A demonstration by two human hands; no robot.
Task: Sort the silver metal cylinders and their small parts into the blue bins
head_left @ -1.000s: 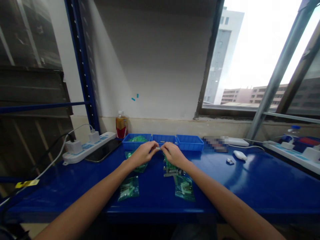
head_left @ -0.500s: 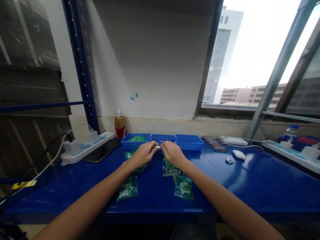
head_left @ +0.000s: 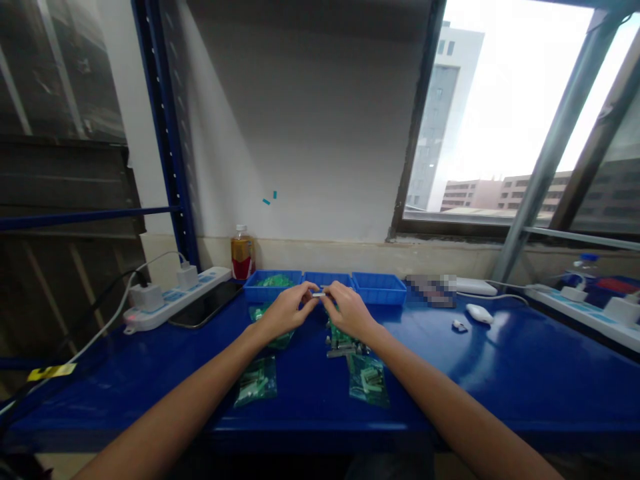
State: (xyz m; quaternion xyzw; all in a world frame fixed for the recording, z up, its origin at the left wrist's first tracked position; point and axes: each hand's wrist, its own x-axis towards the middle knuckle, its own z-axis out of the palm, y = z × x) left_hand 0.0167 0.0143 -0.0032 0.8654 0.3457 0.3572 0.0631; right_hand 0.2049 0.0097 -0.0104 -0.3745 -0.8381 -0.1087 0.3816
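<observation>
Between my fingertips is a small, pale, rod-like piece (head_left: 319, 295), too small to tell its exact kind. My left hand (head_left: 289, 310) pinches its left end, and my right hand (head_left: 350, 310) pinches its right end. Behind the hands stands the middle blue bin (head_left: 327, 276), partly covered by them. Under my right hand lie loose metal cylindrical pieces (head_left: 341, 351) and green material. A green plastic bag of small parts (head_left: 369, 380) lies in front of them. On the left, another green bag (head_left: 257, 382) lies below my left wrist, with more green bags partly hidden behind it.
A left blue bin (head_left: 273, 292) holds green pieces; a right blue bin (head_left: 379, 291) stands beside the middle one. A drink bottle (head_left: 243, 253), a phone (head_left: 205, 305) and a power strip (head_left: 175, 298) are at left. A white earphone case (head_left: 479, 314) and an earbud (head_left: 459, 326) lie at right.
The pale piece shows more of its length between my fingers and looks more level. The hands stay almost in place; the whole view has shifted slightly.
</observation>
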